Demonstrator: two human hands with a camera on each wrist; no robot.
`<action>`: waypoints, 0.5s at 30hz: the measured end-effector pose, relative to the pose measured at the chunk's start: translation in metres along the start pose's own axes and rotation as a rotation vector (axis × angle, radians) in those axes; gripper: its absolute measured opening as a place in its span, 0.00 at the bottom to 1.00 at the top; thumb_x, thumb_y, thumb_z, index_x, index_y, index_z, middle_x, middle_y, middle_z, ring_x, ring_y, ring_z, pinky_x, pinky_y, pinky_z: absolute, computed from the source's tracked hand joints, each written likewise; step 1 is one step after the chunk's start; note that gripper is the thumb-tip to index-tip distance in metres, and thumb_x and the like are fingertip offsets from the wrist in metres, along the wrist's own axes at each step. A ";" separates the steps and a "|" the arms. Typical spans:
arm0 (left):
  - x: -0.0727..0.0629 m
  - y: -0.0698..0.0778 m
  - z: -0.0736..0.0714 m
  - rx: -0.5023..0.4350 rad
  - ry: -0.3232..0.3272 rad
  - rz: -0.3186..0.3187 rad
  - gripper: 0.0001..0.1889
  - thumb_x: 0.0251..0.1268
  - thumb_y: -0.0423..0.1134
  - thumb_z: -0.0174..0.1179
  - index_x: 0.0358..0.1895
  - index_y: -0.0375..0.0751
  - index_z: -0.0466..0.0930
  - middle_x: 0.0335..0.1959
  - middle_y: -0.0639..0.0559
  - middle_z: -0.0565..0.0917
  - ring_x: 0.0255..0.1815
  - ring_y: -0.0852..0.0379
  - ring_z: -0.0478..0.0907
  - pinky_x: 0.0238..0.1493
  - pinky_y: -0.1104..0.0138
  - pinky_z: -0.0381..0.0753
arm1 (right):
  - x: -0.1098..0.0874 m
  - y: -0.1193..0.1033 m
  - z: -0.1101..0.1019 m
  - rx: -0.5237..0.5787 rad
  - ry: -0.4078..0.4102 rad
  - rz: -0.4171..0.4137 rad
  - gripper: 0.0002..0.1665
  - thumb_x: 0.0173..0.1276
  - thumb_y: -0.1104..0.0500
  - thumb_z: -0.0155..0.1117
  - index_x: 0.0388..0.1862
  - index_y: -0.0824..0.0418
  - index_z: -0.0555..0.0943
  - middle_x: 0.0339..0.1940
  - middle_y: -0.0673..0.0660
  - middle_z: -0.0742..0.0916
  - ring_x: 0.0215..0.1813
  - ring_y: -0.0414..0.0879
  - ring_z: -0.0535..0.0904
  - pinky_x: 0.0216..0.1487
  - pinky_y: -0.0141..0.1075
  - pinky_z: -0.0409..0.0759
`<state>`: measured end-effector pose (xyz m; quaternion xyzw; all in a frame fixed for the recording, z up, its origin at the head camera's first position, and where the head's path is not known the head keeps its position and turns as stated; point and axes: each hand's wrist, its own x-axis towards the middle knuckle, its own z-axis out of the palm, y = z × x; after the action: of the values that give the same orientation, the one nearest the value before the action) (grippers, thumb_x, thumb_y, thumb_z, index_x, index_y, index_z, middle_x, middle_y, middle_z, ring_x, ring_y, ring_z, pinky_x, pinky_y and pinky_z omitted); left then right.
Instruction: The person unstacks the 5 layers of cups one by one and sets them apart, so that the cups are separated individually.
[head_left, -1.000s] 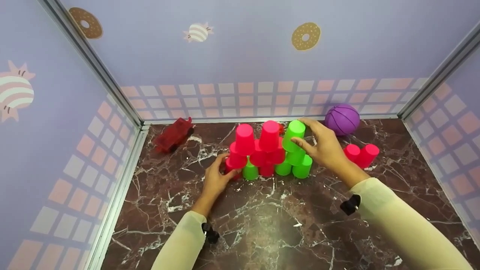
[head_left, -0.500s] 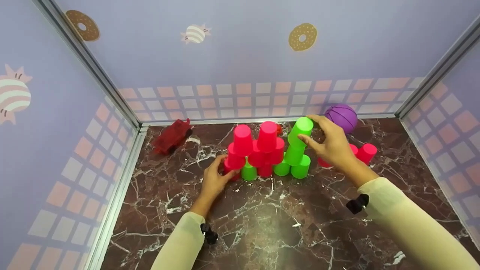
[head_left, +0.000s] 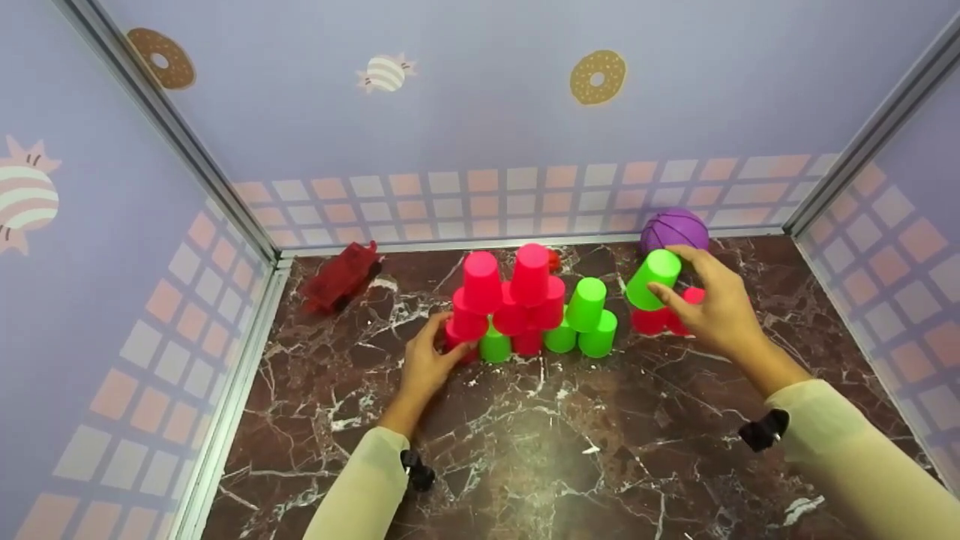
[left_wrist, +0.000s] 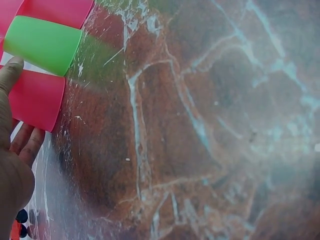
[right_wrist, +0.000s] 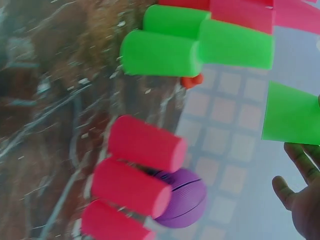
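Upside-down plastic cups stand stacked in rows, pink cups [head_left: 481, 281] on the left and green cups [head_left: 598, 335] on the right. My left hand [head_left: 426, 361] holds the bottom-left pink cup [left_wrist: 37, 100], its thumb in front and its fingers on the far side. A green cup [left_wrist: 42, 44] stands beside that one. To the right of the stack, my right hand [head_left: 716, 304] grips a single green cup [head_left: 651, 281] in the air, mouth down and slightly tilted. The held cup partly covers the pink cups behind it in the head view.
Three separate pink cups [right_wrist: 131, 187] stand at the right, near a purple ball [head_left: 675, 229] by the back wall. A red toy [head_left: 341, 277] lies at the back left. Behind the stack is a small orange-red object [head_left: 553, 259]. Patterned walls [head_left: 480, 112] enclose the marble-look surface [head_left: 525, 442].
My right hand has lifted the green cup off the right end of the stack and carried it rightward. The green cup beneath stayed in place. My left hand has stayed at the bottom-left cup.
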<state>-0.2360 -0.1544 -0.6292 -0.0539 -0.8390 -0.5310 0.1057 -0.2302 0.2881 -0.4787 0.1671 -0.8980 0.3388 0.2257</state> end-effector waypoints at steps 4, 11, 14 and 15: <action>0.000 -0.001 -0.001 0.006 0.001 -0.003 0.31 0.60 0.43 0.84 0.67 0.49 0.84 0.58 0.41 0.93 0.59 0.42 0.92 0.63 0.50 0.91 | -0.017 0.015 0.000 -0.021 -0.001 0.030 0.36 0.65 0.62 0.85 0.70 0.69 0.81 0.60 0.68 0.91 0.59 0.65 0.89 0.61 0.26 0.79; 0.000 -0.001 -0.001 0.034 0.000 -0.008 0.31 0.60 0.42 0.84 0.67 0.49 0.84 0.57 0.42 0.93 0.58 0.44 0.92 0.61 0.51 0.92 | -0.043 0.038 0.005 -0.051 -0.019 0.055 0.36 0.64 0.63 0.86 0.69 0.71 0.81 0.56 0.70 0.91 0.50 0.63 0.90 0.51 0.17 0.73; 0.000 0.000 -0.001 0.048 0.002 -0.006 0.31 0.60 0.42 0.84 0.67 0.49 0.84 0.55 0.44 0.94 0.57 0.46 0.92 0.60 0.51 0.92 | -0.052 0.047 0.010 -0.033 -0.034 0.064 0.37 0.64 0.66 0.85 0.69 0.72 0.80 0.53 0.70 0.91 0.46 0.60 0.90 0.47 0.12 0.74; 0.001 0.000 -0.001 0.054 0.004 -0.003 0.31 0.60 0.43 0.84 0.66 0.50 0.84 0.55 0.44 0.94 0.56 0.46 0.92 0.59 0.51 0.92 | -0.055 0.050 0.012 -0.027 -0.039 0.067 0.37 0.63 0.66 0.85 0.68 0.72 0.80 0.52 0.70 0.91 0.44 0.59 0.89 0.45 0.11 0.75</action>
<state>-0.2364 -0.1555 -0.6286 -0.0487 -0.8531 -0.5083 0.1078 -0.2105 0.3238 -0.5418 0.1403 -0.9118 0.3307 0.1990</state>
